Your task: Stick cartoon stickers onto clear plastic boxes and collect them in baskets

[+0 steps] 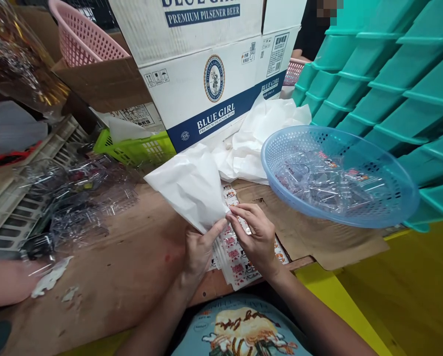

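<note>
My left hand (202,242) is closed on a white paper sheet (192,188), thumb on top, and the sheet stands up and bends away to the left. At the sheet's right edge the thumb and fingers of my right hand (254,237) are pinched together, close to my left thumb. Whatever lies between those fingertips is too small to make out. Under both hands lies a stack of sticker sheets (238,254) printed with small red, black and orange figures.
A blue colander (266,163) with clear plastic pieces stands to the right, before stacked teal bins (384,99). Crumpled white paper (254,138) lies against a beer carton (184,79). Clear plastic packaging (84,207) and a green basket (143,151) are on the left.
</note>
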`<state>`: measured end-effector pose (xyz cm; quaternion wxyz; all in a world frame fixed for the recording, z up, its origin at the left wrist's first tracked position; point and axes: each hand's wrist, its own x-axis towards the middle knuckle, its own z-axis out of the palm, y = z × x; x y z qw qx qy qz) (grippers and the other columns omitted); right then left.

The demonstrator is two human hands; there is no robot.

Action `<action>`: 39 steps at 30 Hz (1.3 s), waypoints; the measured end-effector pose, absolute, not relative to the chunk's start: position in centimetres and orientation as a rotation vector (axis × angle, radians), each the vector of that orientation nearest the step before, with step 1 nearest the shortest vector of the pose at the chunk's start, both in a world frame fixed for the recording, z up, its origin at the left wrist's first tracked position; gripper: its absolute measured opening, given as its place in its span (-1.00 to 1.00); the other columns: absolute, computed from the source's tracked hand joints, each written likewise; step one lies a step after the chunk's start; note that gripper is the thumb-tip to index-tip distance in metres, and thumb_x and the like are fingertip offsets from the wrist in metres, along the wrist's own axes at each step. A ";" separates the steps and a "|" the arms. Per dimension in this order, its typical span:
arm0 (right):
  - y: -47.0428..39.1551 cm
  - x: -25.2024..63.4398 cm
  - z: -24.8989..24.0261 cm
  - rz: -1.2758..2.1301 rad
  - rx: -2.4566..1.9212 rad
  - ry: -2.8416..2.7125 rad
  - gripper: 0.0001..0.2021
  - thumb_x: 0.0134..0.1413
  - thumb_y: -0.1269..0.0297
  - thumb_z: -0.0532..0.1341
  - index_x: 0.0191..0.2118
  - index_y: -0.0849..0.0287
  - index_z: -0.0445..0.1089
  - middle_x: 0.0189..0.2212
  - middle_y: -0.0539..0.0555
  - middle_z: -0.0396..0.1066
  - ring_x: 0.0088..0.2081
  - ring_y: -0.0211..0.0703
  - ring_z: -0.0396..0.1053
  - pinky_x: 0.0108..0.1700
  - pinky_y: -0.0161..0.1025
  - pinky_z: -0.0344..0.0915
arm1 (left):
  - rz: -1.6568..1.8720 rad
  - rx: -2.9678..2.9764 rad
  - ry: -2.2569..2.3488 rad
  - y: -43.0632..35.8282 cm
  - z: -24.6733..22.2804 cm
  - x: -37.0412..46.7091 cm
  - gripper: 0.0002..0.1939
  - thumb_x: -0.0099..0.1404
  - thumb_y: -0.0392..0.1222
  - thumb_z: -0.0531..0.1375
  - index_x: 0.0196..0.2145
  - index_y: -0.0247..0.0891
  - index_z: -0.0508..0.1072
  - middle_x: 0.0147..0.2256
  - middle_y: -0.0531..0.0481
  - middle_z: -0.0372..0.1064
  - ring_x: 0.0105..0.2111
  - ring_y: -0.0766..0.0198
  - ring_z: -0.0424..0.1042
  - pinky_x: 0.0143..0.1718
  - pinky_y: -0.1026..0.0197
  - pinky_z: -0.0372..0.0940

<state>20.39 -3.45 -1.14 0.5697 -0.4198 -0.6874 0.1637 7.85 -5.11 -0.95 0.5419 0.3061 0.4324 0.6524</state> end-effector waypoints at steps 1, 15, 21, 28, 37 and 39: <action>-3.4 20.4 -1.1 0.372 -0.980 -1.620 -0.79 0.17 0.47 0.27 -0.10 0.11 0.51 -0.21 0.13 0.50 -0.19 -0.11 0.43 -0.12 -0.12 0.40 | 1.550 0.698 1.012 -5.1 -1.0 7.9 -0.79 0.05 -0.30 0.42 -0.29 -0.28 0.62 -0.24 -0.03 0.60 -0.24 0.25 0.55 -0.06 0.23 0.41; -2.0 22.3 -1.5 0.965 -1.172 -1.078 -0.81 0.17 0.20 0.26 -0.40 0.19 0.43 -0.47 0.03 0.44 -0.42 -0.21 0.39 -0.34 -0.28 0.35 | 1.400 0.682 1.185 -3.8 -1.7 5.8 -0.62 0.00 -0.13 0.42 -0.21 -0.33 0.57 -0.26 -0.12 0.58 -0.24 0.12 0.55 -0.08 0.07 0.41; -1.4 24.0 -0.8 0.640 -1.162 -1.156 -0.87 0.21 0.26 0.23 -0.34 0.16 0.44 -0.41 0.03 0.41 -0.36 -0.19 0.38 -0.27 -0.23 0.35 | 1.450 1.452 1.985 -1.9 -2.2 2.3 -0.37 0.03 -0.24 0.38 0.09 -0.38 0.43 0.09 -0.35 0.33 0.17 -0.15 0.25 0.21 -0.16 0.13; -2.3 22.0 -0.1 0.301 -0.975 -1.808 -0.83 0.20 0.39 0.20 -0.16 0.11 0.53 -0.20 0.16 0.53 -0.14 0.01 0.40 -0.04 0.05 0.33 | 1.228 1.032 0.947 -4.3 1.1 7.5 -0.41 0.38 0.23 -0.01 -0.10 -0.31 0.55 -0.04 -0.25 0.46 0.11 0.04 0.35 0.17 0.01 0.23; -0.6 23.1 1.7 1.072 -1.088 -1.487 -0.78 0.06 0.09 0.35 -0.37 0.15 0.56 -0.37 0.08 0.46 -0.32 -0.10 0.42 -0.25 -0.15 0.38 | 1.264 0.851 0.832 -5.8 0.1 6.4 -0.51 0.29 0.17 0.19 -0.08 -0.30 0.57 -0.04 -0.23 0.50 0.05 0.01 0.44 0.15 -0.02 0.28; -0.4 23.2 2.1 0.860 -1.098 -1.323 -0.85 0.04 0.15 0.38 -0.40 0.11 0.55 -0.35 0.08 0.46 -0.27 -0.08 0.42 -0.17 -0.09 0.37 | 1.341 1.067 1.043 -5.9 0.1 4.3 -0.49 0.26 0.07 0.26 0.08 -0.25 0.48 0.07 -0.23 0.41 0.10 0.01 0.40 0.17 -0.02 0.27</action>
